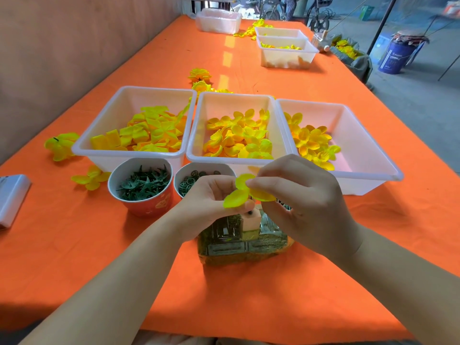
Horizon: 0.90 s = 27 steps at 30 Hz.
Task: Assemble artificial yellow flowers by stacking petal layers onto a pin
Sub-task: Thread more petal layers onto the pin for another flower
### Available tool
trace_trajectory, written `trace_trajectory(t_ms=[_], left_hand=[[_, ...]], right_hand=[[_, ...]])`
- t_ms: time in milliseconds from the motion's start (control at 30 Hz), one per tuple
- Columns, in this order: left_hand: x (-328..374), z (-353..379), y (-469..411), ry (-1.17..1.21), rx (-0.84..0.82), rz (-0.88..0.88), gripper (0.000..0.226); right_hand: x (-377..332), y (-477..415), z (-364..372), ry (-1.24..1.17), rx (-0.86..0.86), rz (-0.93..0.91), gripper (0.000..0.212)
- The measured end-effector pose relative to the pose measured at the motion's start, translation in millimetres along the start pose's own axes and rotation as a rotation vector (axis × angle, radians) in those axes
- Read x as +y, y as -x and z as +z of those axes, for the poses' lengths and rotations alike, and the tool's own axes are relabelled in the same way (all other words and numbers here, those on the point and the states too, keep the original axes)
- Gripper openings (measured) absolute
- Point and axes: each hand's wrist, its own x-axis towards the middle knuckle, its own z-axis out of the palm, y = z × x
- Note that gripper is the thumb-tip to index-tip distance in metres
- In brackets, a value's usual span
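A yellow petal layer (239, 196) hangs between my two hands just above a small foam block (252, 220) with a dark hole in its top. My left hand (211, 202) grips the layer from the left with curled fingers. My right hand (298, 195) pinches its upper right edge. The pin itself is hidden by my fingers. The block stands on a clear plastic box (242, 245) holding greenish material.
Three white bins of yellow petals stand behind: left bin (99, 135), middle bin (196, 135), right bin (373, 168). A cup of green leaf pieces (142, 185) and a cup of small rings (199, 178) sit beside my left hand. Finished flowers (61, 145) lie on the orange tablecloth.
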Motion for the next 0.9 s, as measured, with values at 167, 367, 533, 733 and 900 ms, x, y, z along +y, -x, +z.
trace_trajectory(t_ms=[167, 367, 533, 733, 900], left_hand=[[5, -15, -2, 0.09, -0.157, -0.053, 0.068], [22, -10, -3, 0.117, 0.011, 0.042, 0.04], [31, 3, -2, -0.064, 0.044, 0.133, 0.007], [33, 10, -2, -0.121, 0.106, 0.166, 0.023], [33, 5, -2, -0.293, 0.088, 0.161, 0.019]], right_hand=[[5, 1, -3, 0.0, -0.071, -0.07, 0.019], [9, 9, -10, -0.154, -0.168, -0.045, 0.041], [11, -17, -21, -0.719, -0.098, 0.461, 0.028], [46, -59, -12, -0.907, -0.176, 0.887, 0.043], [103, -82, -28, -0.699, 0.377, 1.18, 0.071]])
